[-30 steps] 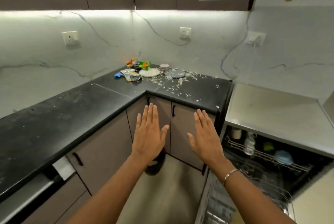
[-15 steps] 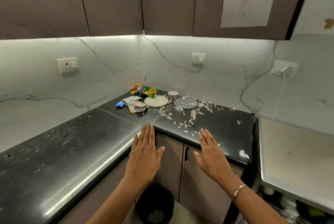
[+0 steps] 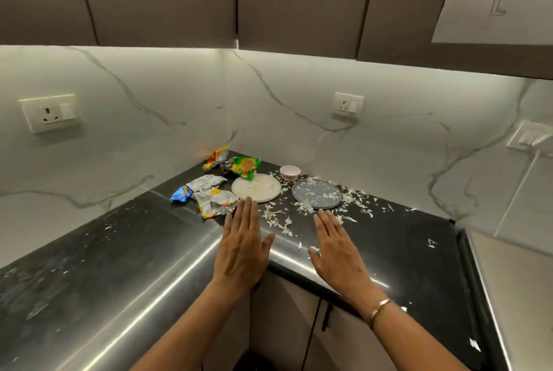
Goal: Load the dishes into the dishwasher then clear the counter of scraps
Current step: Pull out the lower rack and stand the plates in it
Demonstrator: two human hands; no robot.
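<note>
In the corner of the black counter [image 3: 104, 274] lie a white plate [image 3: 256, 188], a grey plate [image 3: 316, 193] strewn with pale shreds, and a small white bowl [image 3: 290, 172] behind them. Crumpled snack wrappers [image 3: 214, 201] sit left of the white plate, one green wrapper [image 3: 244, 167] overlapping its far rim. Pale food scraps [image 3: 278, 218] are scattered in front of the plates. My left hand [image 3: 241, 248] is flat with straight fingers, fingertips just short of the white plate. My right hand [image 3: 336, 248] is flat too, below the grey plate. Neither holds anything.
A marble backsplash with two sockets [image 3: 49, 112] [image 3: 347, 104] rises behind the counter. Dark wall cupboards [image 3: 299, 2] hang overhead. Base cabinet doors [image 3: 287, 325] are below my hands. A steel surface [image 3: 520, 295] adjoins the counter at the right.
The view has come closer to the corner and tilted up; the dishwasher rack and bin have left the view. Both flat hands have reached forward over the counter edge toward the plates.
</note>
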